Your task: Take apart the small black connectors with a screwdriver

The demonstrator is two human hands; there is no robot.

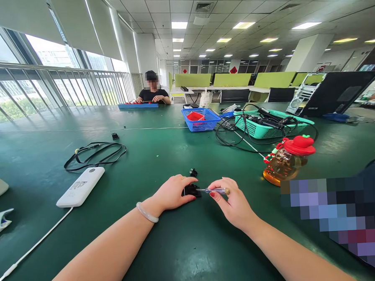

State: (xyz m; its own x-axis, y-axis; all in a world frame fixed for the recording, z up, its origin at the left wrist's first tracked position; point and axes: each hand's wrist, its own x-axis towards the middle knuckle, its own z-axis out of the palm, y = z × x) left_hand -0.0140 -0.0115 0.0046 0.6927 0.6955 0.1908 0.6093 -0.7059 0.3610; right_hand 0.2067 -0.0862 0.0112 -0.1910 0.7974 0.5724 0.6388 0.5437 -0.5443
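My left hand (pixel 172 193) is closed around a small black part (pixel 192 190), thumb and fingers holding it down at the green table. In my right hand (pixel 233 201) is a screwdriver (pixel 218 191) with a clear purplish handle, gripped between thumb and fingers. Its metal shaft points left, and the tip meets the black part or lies right at it; the exact contact is too small to tell. Just beyond my left fingertips lies another small black piece (pixel 193 172) with what look like prongs.
A white power bank (pixel 81 187) with a cable and a coiled black cord (pixel 95 155) lie left. Ahead are a blue basket (pixel 202 123) and a green basket (pixel 262 131) of cables. A red-lidded bottle (pixel 284 164) stands right. A person (pixel 153 94) sits at the far end.
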